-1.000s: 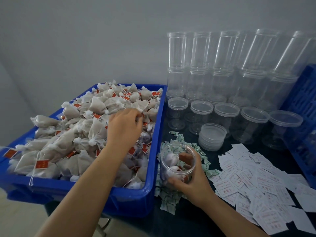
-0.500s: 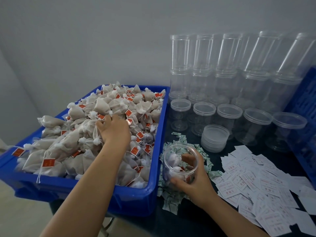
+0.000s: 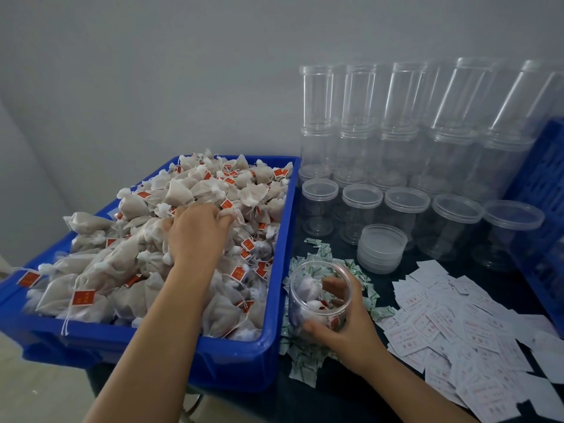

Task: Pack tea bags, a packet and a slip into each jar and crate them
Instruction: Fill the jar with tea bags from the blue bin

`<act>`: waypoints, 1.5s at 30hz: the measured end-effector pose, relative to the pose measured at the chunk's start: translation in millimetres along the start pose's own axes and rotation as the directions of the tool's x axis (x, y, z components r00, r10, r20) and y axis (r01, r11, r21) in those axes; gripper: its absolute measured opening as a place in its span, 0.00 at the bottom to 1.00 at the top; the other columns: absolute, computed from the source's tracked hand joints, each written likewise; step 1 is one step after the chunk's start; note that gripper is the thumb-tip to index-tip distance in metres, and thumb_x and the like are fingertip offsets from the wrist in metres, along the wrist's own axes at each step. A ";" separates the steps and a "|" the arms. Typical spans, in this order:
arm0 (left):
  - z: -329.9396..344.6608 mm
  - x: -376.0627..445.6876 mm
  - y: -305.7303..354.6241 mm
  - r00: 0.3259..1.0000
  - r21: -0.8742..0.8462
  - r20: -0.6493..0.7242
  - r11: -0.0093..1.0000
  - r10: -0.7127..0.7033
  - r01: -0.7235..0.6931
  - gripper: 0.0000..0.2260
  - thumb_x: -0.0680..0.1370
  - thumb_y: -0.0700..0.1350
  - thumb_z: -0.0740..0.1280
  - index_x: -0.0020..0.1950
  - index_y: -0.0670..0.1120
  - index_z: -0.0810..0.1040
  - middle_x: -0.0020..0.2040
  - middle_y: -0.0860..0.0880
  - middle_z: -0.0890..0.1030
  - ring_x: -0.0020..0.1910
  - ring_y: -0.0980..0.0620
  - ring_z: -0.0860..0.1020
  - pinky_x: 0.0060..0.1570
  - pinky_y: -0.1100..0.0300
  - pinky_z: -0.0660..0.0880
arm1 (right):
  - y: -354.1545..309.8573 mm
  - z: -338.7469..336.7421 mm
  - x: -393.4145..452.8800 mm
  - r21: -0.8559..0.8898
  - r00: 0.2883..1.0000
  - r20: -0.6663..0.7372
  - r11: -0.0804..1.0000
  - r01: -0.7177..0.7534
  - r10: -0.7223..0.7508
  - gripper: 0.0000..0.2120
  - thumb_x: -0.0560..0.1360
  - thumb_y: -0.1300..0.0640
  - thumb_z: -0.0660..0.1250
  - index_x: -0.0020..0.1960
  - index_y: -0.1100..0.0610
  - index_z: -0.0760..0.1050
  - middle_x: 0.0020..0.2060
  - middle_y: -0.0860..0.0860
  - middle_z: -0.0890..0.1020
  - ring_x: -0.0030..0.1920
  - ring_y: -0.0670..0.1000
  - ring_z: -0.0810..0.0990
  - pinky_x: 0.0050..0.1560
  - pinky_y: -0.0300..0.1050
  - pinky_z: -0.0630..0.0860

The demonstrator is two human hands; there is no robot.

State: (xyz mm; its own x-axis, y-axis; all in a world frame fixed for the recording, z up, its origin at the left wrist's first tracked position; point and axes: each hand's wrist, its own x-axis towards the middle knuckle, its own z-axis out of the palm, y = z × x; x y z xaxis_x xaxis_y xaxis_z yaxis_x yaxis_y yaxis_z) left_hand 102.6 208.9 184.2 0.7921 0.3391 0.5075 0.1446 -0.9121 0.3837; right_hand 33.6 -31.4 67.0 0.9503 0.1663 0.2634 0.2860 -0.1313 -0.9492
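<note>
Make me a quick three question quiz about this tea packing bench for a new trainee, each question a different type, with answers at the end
1. True or false: the right hand holds an open jar that already has tea bags inside.
2. Where is the left hand? A) in the blue bin of tea bags B) on the lid stack C) on the paper slips
3. Fill in: the held jar stands on a pile of small green and white ____.

Key: 1 true; 2 A; 3 packets.
</note>
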 end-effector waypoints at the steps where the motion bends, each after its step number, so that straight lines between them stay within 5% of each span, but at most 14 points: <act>1: -1.1 -1.1 1.0 0.999 -0.045 -0.041 0.998 0.033 -0.035 0.15 0.78 0.55 0.65 0.37 0.47 0.75 0.36 0.50 0.76 0.43 0.47 0.76 0.41 0.53 0.72 | 0.6 0.1 0.0 0.005 1.000 0.000 1.000 0.000 0.000 0.44 0.57 0.32 0.79 0.65 0.22 0.58 0.58 0.27 0.72 0.62 0.33 0.73 0.51 0.25 0.74; 5: -3.5 -4.2 10.1 0.990 -0.284 -0.075 0.949 0.118 -0.135 0.16 0.77 0.53 0.66 0.33 0.48 0.71 0.29 0.52 0.73 0.29 0.56 0.70 0.30 0.63 0.65 | 2.7 0.1 0.2 0.016 1.000 0.000 1.000 0.000 0.000 0.44 0.57 0.32 0.80 0.66 0.23 0.58 0.58 0.29 0.72 0.64 0.35 0.73 0.52 0.28 0.75; 11: 0.1 -14.0 28.6 0.980 -0.625 0.077 0.775 0.185 -0.097 0.12 0.76 0.50 0.67 0.37 0.44 0.75 0.30 0.52 0.74 0.29 0.61 0.71 0.33 0.70 0.69 | 4.1 1.0 0.8 0.030 1.000 0.000 1.000 0.007 -0.007 0.44 0.58 0.33 0.80 0.67 0.25 0.60 0.58 0.30 0.73 0.63 0.36 0.74 0.52 0.28 0.75; 16: -3.5 -24.8 42.2 0.938 -0.808 0.156 0.586 0.309 -0.059 0.04 0.76 0.46 0.68 0.41 0.53 0.77 0.35 0.62 0.80 0.34 0.65 0.77 0.34 0.74 0.72 | 4.6 1.2 0.7 0.042 1.000 0.000 0.999 0.015 -0.015 0.41 0.60 0.38 0.81 0.65 0.24 0.61 0.58 0.29 0.73 0.62 0.35 0.75 0.51 0.27 0.75; 19: -5.2 -30.1 48.4 0.883 -0.884 0.226 0.468 0.411 0.008 0.03 0.74 0.44 0.69 0.43 0.52 0.78 0.38 0.60 0.82 0.38 0.64 0.79 0.37 0.72 0.74 | 5.2 1.1 1.4 0.042 1.000 -0.004 0.999 0.024 -0.024 0.42 0.61 0.41 0.81 0.66 0.25 0.61 0.58 0.30 0.73 0.62 0.37 0.76 0.51 0.28 0.75; 27: -2.8 -43.4 55.1 0.725 -0.919 0.290 0.393 0.625 0.029 0.05 0.72 0.44 0.70 0.46 0.52 0.77 0.43 0.57 0.82 0.43 0.60 0.81 0.42 0.67 0.77 | 8.3 2.3 2.0 0.049 0.998 -0.020 0.997 0.053 -0.052 0.43 0.62 0.47 0.81 0.67 0.26 0.61 0.57 0.31 0.75 0.61 0.38 0.77 0.51 0.27 0.75; 32: 3.0 -47.4 57.4 0.651 -0.890 0.353 0.456 0.672 0.011 0.12 0.75 0.39 0.70 0.44 0.58 0.76 0.47 0.50 0.81 0.47 0.55 0.81 0.47 0.61 0.79 | 7.7 3.0 3.4 0.053 0.997 -0.026 0.996 0.070 -0.068 0.43 0.63 0.47 0.81 0.69 0.29 0.61 0.60 0.34 0.75 0.63 0.41 0.77 0.54 0.30 0.75; 42: 5.0 -60.3 65.6 0.466 -0.686 0.240 0.488 0.852 -0.539 0.05 0.72 0.35 0.69 0.45 0.43 0.78 0.43 0.54 0.78 0.44 0.58 0.75 0.46 0.68 0.74 | 12.9 2.0 3.3 0.025 0.997 -0.042 0.998 0.062 -0.061 0.32 0.60 0.49 0.79 0.56 0.28 0.68 0.54 0.37 0.79 0.56 0.43 0.81 0.51 0.33 0.76; 45: 4.4 -60.9 68.0 0.441 -0.634 0.211 0.466 0.872 -0.617 0.03 0.72 0.36 0.70 0.43 0.42 0.79 0.42 0.53 0.79 0.46 0.56 0.73 0.48 0.68 0.69 | 12.4 3.1 2.5 0.048 0.998 -0.036 0.998 0.047 -0.045 0.33 0.61 0.50 0.79 0.60 0.33 0.67 0.55 0.35 0.79 0.56 0.41 0.81 0.50 0.31 0.76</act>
State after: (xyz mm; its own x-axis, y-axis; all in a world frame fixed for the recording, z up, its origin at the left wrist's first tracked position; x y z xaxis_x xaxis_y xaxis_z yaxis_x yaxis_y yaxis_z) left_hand 66.8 125.3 176.0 0.6010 -0.6945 0.3955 -0.7974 -0.4879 0.3550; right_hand 39.1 -29.6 55.3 0.9401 0.1371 0.3121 0.3241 -0.0760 -0.9430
